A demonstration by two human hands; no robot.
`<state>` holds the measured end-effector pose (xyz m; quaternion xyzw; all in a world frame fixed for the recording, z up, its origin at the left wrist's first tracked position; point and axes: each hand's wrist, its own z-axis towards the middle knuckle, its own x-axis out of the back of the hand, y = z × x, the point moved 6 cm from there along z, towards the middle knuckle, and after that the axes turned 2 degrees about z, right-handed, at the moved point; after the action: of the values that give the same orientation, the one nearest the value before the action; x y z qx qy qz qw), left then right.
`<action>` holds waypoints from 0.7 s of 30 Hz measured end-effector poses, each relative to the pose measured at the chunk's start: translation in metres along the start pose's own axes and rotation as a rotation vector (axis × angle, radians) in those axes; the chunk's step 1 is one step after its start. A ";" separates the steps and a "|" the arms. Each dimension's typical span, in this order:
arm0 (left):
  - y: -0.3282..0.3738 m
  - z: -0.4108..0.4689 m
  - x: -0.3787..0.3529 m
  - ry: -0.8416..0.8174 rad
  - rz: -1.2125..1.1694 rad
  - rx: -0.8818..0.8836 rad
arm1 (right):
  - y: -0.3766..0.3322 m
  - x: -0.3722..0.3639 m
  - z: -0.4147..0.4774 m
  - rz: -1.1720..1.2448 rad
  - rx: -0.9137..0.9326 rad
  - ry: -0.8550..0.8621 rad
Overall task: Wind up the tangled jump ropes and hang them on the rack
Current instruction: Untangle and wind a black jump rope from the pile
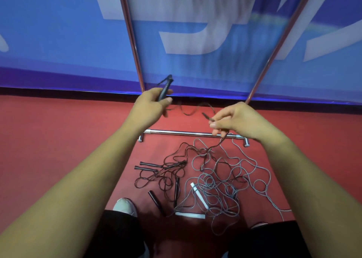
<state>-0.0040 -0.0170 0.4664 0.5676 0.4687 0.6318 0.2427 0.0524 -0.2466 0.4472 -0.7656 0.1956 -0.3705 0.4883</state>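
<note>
So, quick count from where I'm standing. On the red floor (58, 140) there are four dark handles (149, 164) and two white handles (198, 196), all lying loose in the mess. Rope-wise I can pick out a tangle of dark rope (185, 113) on the left and a bigger tangle of grey rope (221, 183) on the right. They overlap in the middle, and I can't tell exactly how many separate dark ropes are in there.

My left hand (148, 105) is wrapped round a fifth black handle (165, 88), held up with its top end pointing away from me. My right hand (235, 118) is pinching the dark rope between thumb and fingertips, other fingers loosely curled. The rope sags between my two hands, then drops from the right one down into the pile.

The rack (188, 134) is right behind the pile: one low bar on two feet near the floor, plus two uprights going up in front of the blue banner (58, 32).
</note>
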 end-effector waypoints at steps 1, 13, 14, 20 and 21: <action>0.008 -0.005 -0.009 -0.093 -0.051 -0.052 | -0.010 -0.008 -0.002 -0.044 0.021 -0.050; 0.025 -0.018 -0.035 -0.409 -0.375 -0.105 | 0.019 -0.014 0.004 -0.183 -0.009 -0.186; 0.026 -0.014 -0.030 -0.357 -0.503 -0.094 | 0.042 -0.012 0.006 -0.254 -0.084 -0.227; -0.001 0.009 0.008 -0.084 -0.538 0.046 | 0.100 0.010 0.009 -0.202 -0.256 -0.036; -0.006 0.009 0.015 0.015 -0.361 0.075 | 0.088 0.013 0.009 -0.107 -0.218 0.044</action>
<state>-0.0007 0.0007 0.4673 0.4782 0.5879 0.5644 0.3273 0.0733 -0.2888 0.3709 -0.8150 0.2044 -0.3893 0.3774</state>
